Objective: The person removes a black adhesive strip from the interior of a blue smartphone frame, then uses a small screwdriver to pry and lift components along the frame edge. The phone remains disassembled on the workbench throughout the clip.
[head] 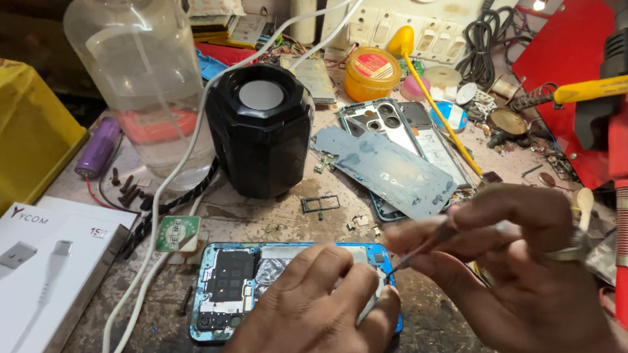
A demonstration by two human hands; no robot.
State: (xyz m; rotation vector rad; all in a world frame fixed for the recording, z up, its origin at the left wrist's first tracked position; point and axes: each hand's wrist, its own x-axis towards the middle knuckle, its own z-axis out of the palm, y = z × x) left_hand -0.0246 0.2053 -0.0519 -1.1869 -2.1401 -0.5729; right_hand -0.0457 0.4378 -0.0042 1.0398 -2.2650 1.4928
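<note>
An opened phone [236,285] with a blue frame lies flat at the near edge of the worktable [252,213], its back removed and the internal boards exposed. The left hand [311,316] rests on top of the phone, fingers curled together and pressing its right half down. The right hand [521,272] hovers just right of it, thumb and fingers pinched narrowly around tweezers [427,245] whose tip meets the phone's upper right corner, close to the left fingertips.

Behind the phone lie a small tray [320,203] and loose screws. Farther back, a grey back cover [384,170] rests on a second stripped phone [377,122]. A black speaker [258,132] stands left of these, with a clear bottle [141,61] beside it and a white cable [174,181] running between them toward the near edge. A white box [19,281] lies at the lower left, near a yellow bin [7,140]. A red tool stand [627,125] is at the right.
</note>
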